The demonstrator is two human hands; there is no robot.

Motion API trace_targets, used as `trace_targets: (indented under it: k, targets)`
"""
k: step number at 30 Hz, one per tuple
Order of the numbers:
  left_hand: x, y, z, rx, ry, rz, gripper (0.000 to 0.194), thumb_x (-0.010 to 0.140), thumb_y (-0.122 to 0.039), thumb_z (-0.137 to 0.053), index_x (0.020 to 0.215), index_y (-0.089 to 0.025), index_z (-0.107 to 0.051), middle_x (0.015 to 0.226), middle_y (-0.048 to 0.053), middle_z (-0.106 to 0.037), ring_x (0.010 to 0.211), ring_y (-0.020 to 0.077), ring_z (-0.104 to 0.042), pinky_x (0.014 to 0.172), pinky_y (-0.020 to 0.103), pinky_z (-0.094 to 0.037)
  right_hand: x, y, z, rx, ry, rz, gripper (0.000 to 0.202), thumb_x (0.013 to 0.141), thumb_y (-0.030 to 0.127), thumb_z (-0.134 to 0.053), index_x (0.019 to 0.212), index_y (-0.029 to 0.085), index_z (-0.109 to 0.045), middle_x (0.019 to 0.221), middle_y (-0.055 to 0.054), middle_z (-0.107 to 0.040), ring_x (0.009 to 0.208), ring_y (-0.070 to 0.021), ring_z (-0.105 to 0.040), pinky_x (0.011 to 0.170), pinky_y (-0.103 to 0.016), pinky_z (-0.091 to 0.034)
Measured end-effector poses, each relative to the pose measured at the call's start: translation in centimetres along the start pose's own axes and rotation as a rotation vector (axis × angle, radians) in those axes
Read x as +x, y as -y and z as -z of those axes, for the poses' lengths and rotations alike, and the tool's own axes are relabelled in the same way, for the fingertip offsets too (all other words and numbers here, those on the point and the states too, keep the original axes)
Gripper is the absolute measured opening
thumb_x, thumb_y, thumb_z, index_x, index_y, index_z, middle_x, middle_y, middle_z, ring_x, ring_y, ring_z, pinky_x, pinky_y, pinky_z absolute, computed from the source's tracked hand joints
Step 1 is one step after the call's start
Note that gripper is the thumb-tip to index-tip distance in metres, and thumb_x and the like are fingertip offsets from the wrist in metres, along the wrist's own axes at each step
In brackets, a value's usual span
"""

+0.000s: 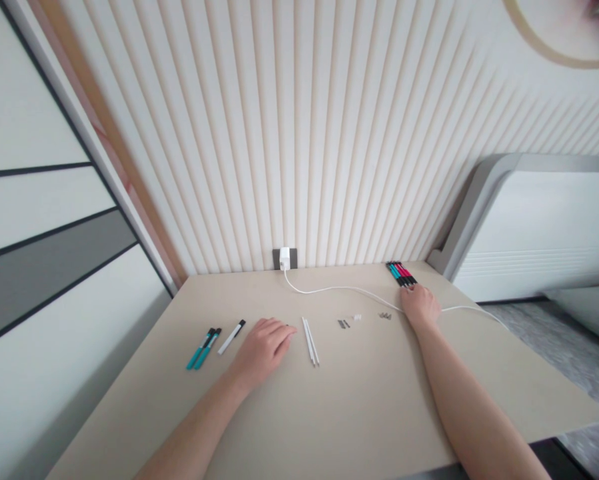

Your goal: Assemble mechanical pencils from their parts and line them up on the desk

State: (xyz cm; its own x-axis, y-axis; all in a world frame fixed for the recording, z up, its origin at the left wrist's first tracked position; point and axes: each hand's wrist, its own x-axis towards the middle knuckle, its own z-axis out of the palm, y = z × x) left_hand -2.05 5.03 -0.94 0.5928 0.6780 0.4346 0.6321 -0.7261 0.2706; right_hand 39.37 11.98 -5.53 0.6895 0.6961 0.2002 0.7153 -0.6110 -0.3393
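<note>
My right hand reaches to the near end of a row of black pens with teal and red parts at the back right; its fingertips touch or nearly touch them. My left hand rests low over the table, fingers curved together and pointing right; a small dark bit shows at its fingertips, too small to name. Right of it lie thin white refills. On its left are a white barrel with a black end and two teal barrels with black ends.
Small dark pieces, small clear pieces and little springs lie on the beige table. A white cable runs from a wall charger past my right wrist. A bed stands on the right.
</note>
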Motion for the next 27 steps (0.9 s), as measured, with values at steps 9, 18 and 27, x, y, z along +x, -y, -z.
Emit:
trace_targets:
  k: [9, 18, 27]
  targets:
    - [0.0, 0.2, 0.1, 0.039, -0.005, -0.014, 0.019, 0.09, -0.012, -0.05, 0.1, -0.021, -0.063, 0.091, 0.002, -0.068, 0.088, 0.0176, -0.059, 0.085, 0.034, -0.042, 0.2, 0.2, 0.0, -0.016, 0.02, -0.025, 0.035, 0.087, 0.03, -0.043, 0.097, 0.013, -0.072, 0.098, -0.02, -0.068, 0.095, -0.0312, -0.065, 0.079, -0.042, -0.049]
    - [0.3, 1.1, 2.0, 0.188, -0.007, 0.026, 0.02, 0.091, -0.013, -0.045, 0.099, -0.019, -0.063, 0.09, 0.004, -0.068, 0.089, 0.0201, -0.058, 0.086, 0.037, -0.041, 0.8, 0.6, -0.1, -0.024, 0.009, -0.029, 0.033, 0.086, 0.03, -0.046, 0.096, 0.013, -0.072, 0.097, -0.019, -0.069, 0.094, -0.033, -0.065, 0.079, -0.045, -0.048]
    - [-0.8, 4.7, 4.8, 0.381, -0.072, 0.428, 0.024, 0.093, -0.025, -0.042, 0.097, -0.019, -0.064, 0.094, 0.007, -0.07, 0.089, 0.0228, -0.061, 0.08, 0.034, -0.042, 0.4, -0.2, 0.2, -0.046, 0.018, 0.027, 0.041, 0.087, 0.041, -0.047, 0.115, 0.016, -0.063, 0.107, -0.018, -0.066, 0.1, -0.0347, -0.061, 0.081, -0.046, -0.046]
